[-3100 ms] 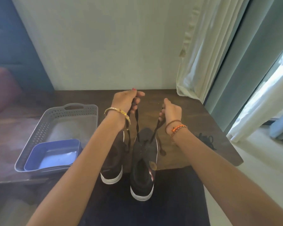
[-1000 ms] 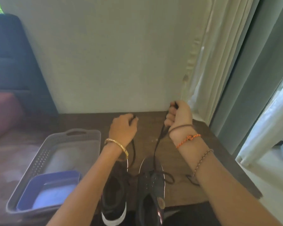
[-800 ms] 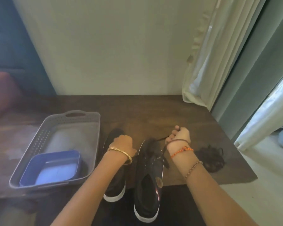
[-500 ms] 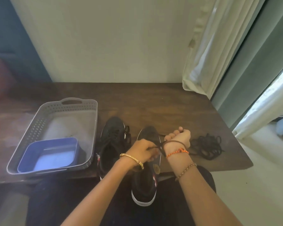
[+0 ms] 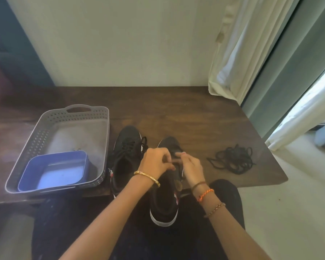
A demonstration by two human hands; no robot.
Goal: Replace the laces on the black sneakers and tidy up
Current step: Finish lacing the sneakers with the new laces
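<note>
While both hands (image 5: 174, 163) pinch cord, matte sneaker (image 5: 166, 192) rests.

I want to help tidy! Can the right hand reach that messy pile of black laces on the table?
Probably yes. The pile of laces lies on bare table just beside the right hand, nothing between them, though that hand is busy lacing the sneaker.

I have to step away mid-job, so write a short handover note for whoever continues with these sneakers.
Left hand and right hand: both meet over the right sneaker, fingers curled at its lace; the exact grip is hard to make out.
Left sneaker stands beside it on the table, lace threaded with a loose end.
A loose pile of black laces lies to the right.
Grey basket holds a blue tub.
Left to do: finish lacing the right sneaker, then probably clear the loose laces.
</note>
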